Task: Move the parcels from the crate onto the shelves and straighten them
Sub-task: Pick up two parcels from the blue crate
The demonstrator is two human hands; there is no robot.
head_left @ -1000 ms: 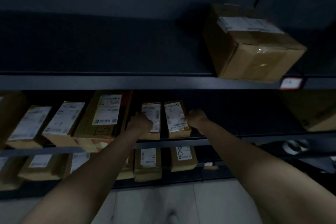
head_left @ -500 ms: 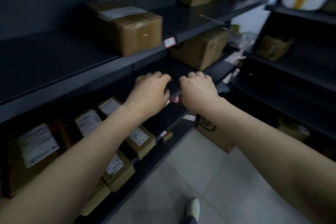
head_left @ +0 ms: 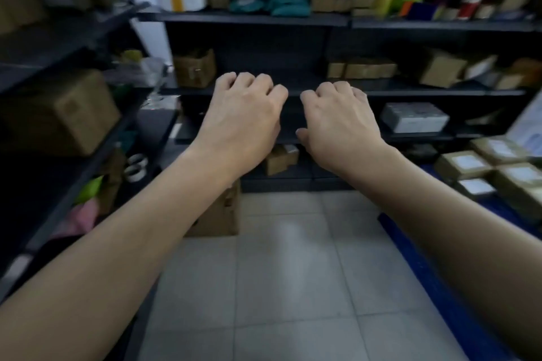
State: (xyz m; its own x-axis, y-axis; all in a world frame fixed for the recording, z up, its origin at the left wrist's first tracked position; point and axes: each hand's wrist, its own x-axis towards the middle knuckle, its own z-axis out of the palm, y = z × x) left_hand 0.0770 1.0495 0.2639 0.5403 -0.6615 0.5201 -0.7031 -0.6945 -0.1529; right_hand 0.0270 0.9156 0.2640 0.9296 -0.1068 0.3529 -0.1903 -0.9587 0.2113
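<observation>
Presently both hands hang empty at mid-frame, left hand (head_left: 243, 123) and right hand (head_left: 340, 126) side by side, fingers loosely curled inward, clamped on nothing, presumably between pickups. Labelled parcels (head_left: 498, 167) lie packed at three o'clock on a blue crate (head_left: 434, 278); shelves (head_left: 322, 92) stand at twelve.

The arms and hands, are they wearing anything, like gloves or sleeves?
No. The left hand and right hand are bare, with no gloves, rings, or watch in sight. Both forearms are uncovered too; no sleeve shows anywhere in the view.
</observation>
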